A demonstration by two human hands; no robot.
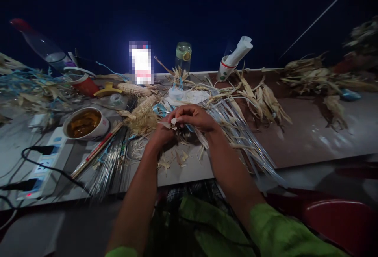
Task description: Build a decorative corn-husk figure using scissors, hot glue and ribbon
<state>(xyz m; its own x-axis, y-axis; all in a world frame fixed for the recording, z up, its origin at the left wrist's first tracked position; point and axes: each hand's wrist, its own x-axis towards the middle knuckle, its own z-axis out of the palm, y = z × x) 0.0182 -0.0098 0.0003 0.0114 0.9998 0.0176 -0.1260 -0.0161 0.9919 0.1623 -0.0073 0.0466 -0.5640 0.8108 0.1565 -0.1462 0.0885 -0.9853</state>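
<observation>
Pale, papery husk piece (173, 121) sat pinched between the fingertips of both hands, above the near part of the grey surface (195, 172). From my remote seat I saw the right hand (197, 117) arched over it with its fingers drawn together; the left hand (164, 132) supported it from the other side, its fingers partly hidden. I judged the handling partway along: small torn husk scraps (180, 158) lay below, while the long dry husks (267, 101), the thin silvery wires (110, 170) and the clear plastic strips (251, 141) lay apart, held by neither hand. I could not tell whether the piece was fastened to anything.
</observation>
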